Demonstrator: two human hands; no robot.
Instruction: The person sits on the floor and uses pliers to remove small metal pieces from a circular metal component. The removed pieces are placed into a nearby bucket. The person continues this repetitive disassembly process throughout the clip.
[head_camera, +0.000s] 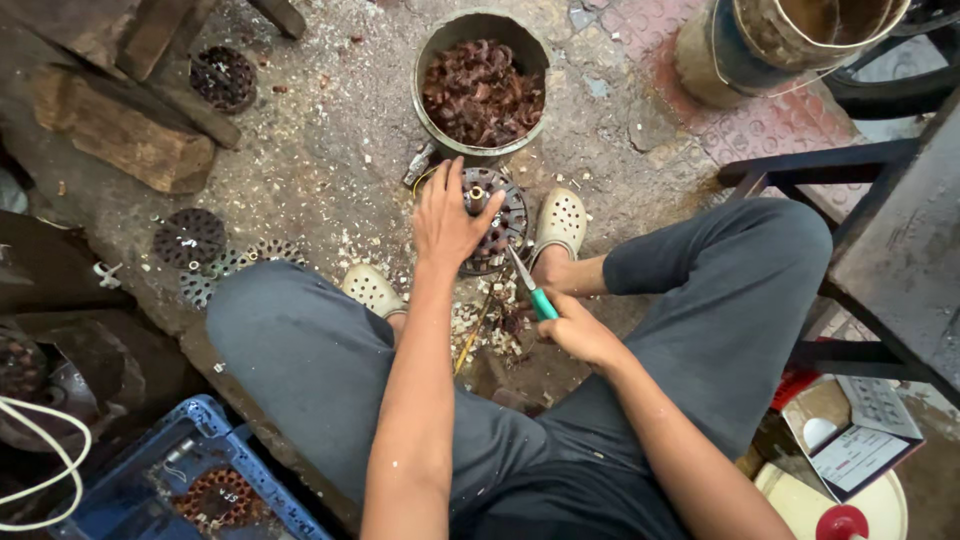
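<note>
At the frame's centre my left hand (447, 222) presses flat, fingers spread, on the round slotted motor core (497, 218) lying on the floor. My right hand (578, 330), just below, has its grip clamped on a green-handled screwdriver (530, 287) whose tip touches the core's edge, below the metal pot (482, 88) of copper scrap.

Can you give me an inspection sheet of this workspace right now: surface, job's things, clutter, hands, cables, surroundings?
Surface: rough concrete floor, littered with pale chips and dust.
Job's things: round slotted metal core on the floor between the feet; green-handled screwdriver with its tip at the core's edge.
Clutter: metal bucket of reddish-brown scrap; other slotted discs; wooden blocks; blue crate.
Hands: left hand spread flat on the core; right hand with fingers closed round the screwdriver handle.
Cables: white cord looped at lower left.
Surroundings: dark bench frame on the right; painted drum at upper right.
</note>
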